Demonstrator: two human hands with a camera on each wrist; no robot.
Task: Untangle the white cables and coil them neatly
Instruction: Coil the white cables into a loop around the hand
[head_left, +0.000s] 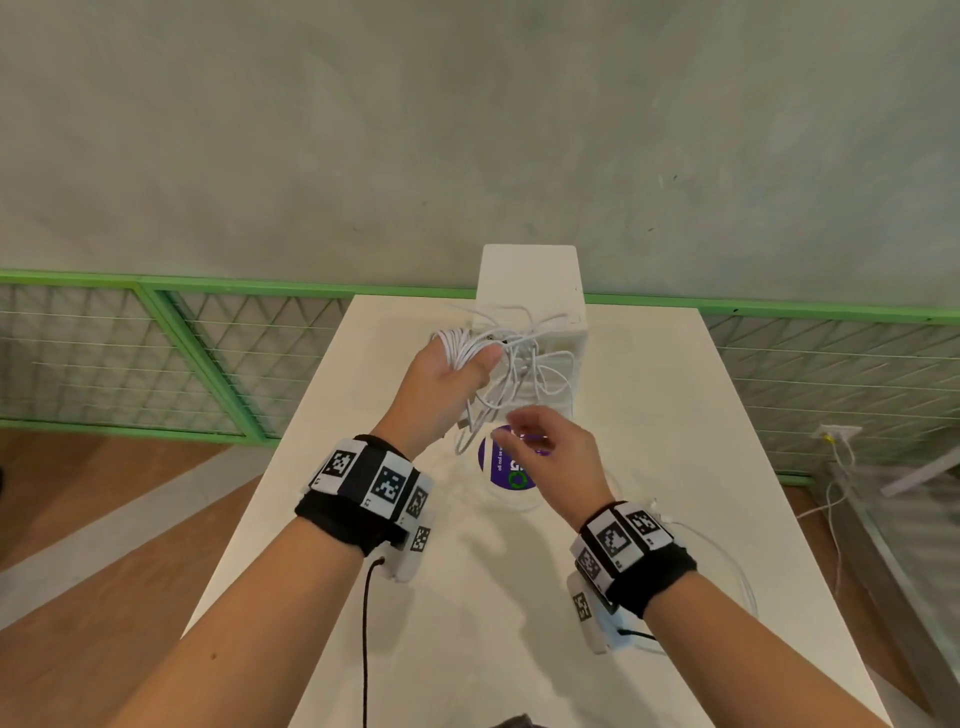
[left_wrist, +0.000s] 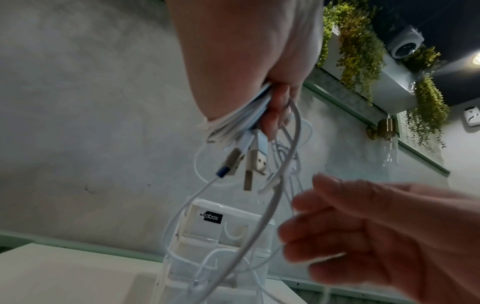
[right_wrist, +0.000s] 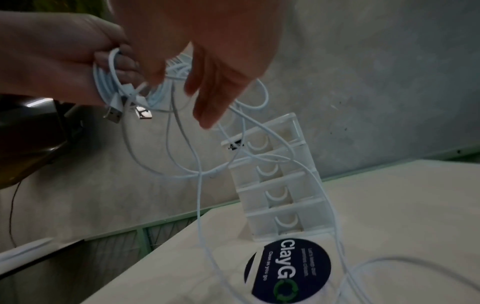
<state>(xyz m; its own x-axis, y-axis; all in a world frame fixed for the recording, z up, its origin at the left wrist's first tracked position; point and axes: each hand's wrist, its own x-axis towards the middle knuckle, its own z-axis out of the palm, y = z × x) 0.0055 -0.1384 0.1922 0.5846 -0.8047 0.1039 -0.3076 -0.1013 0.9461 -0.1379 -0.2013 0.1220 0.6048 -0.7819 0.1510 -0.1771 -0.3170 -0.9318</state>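
Observation:
My left hand is raised above the table and grips a looped bundle of white cables between thumb and fingers. Loose tangled strands hang from the bundle in front of the white box. USB plugs dangle just below the left fist. One strand trails down to the table. My right hand hovers just below and right of the bundle, fingers loosely extended among the hanging strands, gripping nothing that I can see.
A white drawer box stands at the table's far edge behind the cables. A round purple sticker lies on the white table. More white cable loops near the right edge. Green mesh fencing and a grey wall stand behind.

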